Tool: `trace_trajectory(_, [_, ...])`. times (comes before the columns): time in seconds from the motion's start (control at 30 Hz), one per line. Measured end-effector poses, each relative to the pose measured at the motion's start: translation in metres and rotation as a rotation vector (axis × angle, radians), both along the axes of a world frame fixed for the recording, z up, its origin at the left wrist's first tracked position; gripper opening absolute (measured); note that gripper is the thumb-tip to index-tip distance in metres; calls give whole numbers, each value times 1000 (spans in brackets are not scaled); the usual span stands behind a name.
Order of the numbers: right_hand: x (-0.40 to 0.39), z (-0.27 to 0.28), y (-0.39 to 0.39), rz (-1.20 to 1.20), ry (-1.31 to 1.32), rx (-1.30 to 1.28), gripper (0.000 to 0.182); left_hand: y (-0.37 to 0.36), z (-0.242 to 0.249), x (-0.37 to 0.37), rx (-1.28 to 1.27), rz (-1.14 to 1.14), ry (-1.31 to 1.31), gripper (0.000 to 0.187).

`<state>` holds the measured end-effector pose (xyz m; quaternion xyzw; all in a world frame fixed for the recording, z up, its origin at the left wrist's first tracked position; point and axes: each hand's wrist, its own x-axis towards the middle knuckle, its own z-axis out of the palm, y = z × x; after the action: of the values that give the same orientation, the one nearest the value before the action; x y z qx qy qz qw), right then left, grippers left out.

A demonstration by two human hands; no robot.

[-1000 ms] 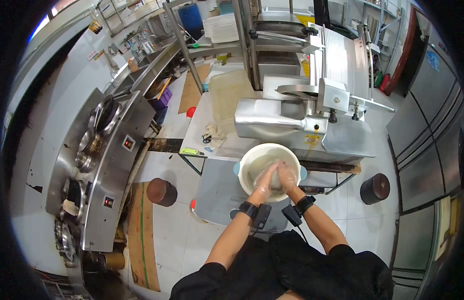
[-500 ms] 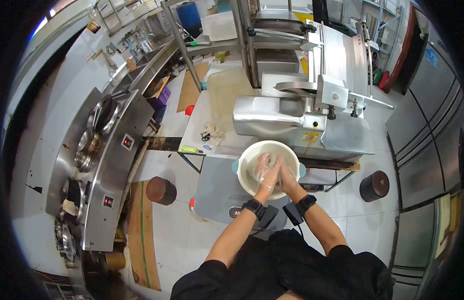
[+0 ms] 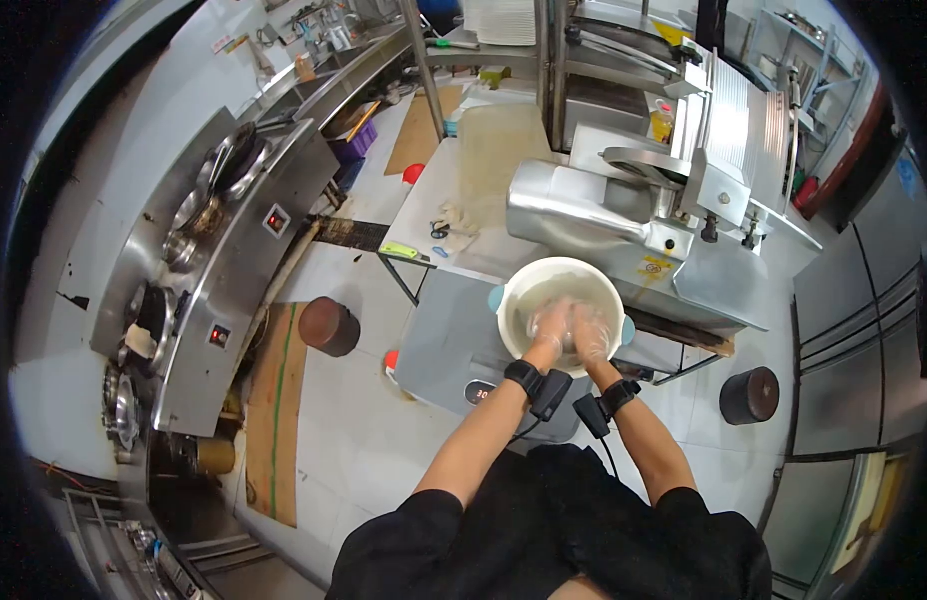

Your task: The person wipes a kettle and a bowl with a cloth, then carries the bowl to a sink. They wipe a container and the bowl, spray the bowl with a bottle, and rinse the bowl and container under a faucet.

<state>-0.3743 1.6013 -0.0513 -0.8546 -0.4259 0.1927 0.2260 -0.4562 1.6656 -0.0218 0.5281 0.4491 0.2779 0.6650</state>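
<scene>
A cream-white basin [image 3: 519, 290] with pale blue handles holds cloudy water and stands on a grey platform scale [image 3: 439, 335]. Both of my hands are down inside it, side by side. My left hand [image 3: 551, 328] dips into the water near the middle of the basin. Close to its right is my right hand [image 3: 589, 335]. A shiny, clear film or wetness covers both. My fingers are blurred under the surface, so I cannot make out whether they hold anything. Black straps with small dark boxes sit on both wrists.
Beyond the basin, a metal slicer [image 3: 594, 205] stands on a white table [image 3: 484, 255]. A yellow-green knife [image 3: 404, 250] and scissors [image 3: 441, 230] lie at its left end. A stove [image 3: 244, 265] runs along the left. Brown round stools [image 3: 329, 326] flank the scale. Steel cabinets [image 3: 844, 320] are right.
My view has shifted and turned, so the basin appears lower and further right. My hands have moved from pressed together and raised to lower in the water, slightly apart.
</scene>
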Motion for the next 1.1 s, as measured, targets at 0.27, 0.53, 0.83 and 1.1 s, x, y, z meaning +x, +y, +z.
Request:
trace_trajectory(0.27, [-13,39,-7,-112,116,381,44,-9,15,-22,-813,11,-460,43])
trace_trajectory(0.53, [-16,80,-6,-200,734,336,59,-10,0,-16,-317,-47,-307,56])
trace_trajectory(0.83, [3,12,4,16,738,576,51,-28,46,-6,698,105,339,44])
trace_trajectory(1.1, [-2,-7,13,-165,127,597,40,-15,27,1,517,139,337,52])
